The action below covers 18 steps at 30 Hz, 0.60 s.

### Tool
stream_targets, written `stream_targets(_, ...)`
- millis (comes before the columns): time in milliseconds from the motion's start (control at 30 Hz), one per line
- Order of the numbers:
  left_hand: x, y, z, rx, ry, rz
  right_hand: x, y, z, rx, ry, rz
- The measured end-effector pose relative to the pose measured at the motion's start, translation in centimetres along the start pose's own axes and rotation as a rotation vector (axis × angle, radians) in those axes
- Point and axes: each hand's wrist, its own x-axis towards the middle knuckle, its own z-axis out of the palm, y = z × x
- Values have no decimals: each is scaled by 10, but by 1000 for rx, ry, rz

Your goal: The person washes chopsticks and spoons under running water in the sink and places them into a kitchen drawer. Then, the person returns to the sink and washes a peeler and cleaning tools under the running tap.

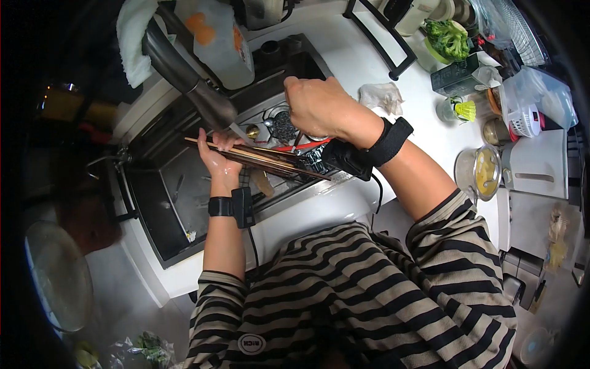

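My left hand [219,158] is over the sink, palm up, with its fingers closed round a bundle of chopsticks [270,162]. The bundle mixes dark and light wood and points to the right. Just above it is the spout of the dark faucet [212,106], with what looks like water running onto the chopsticks. My right hand [319,106] is raised over the right part of the sink, its fingers curled into a fist. Whatever it holds, if anything, is hidden. Below that hand are a dark scrubber-like thing [283,126] and a red strip [301,146].
The dark sink [178,178] has scraps in its basin. A white cloth [135,43] hangs by the faucet, near a translucent jug [224,49]. On the right counter stand broccoli [447,40], a glass with a yellow-green top [456,110] and a lidded glass pot [480,172].
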Motion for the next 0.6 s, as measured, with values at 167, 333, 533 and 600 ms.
stream_targets(167, -2, 0, -3, 20, -50, 2, -2, -7, 2, 39, 43, -34)
stream_targets(333, -1, -1, 0, 19, 3, 19, -1, -9, 2, 60, 25, -25)
stream_targets(533, 0, -1, -2, 14, -17, 5, -1, -10, 6, 101, 21, -15)
stream_targets(600, -1, -1, 0, 12, -4, -1, 0, -11, 7, 104, 15, -17)
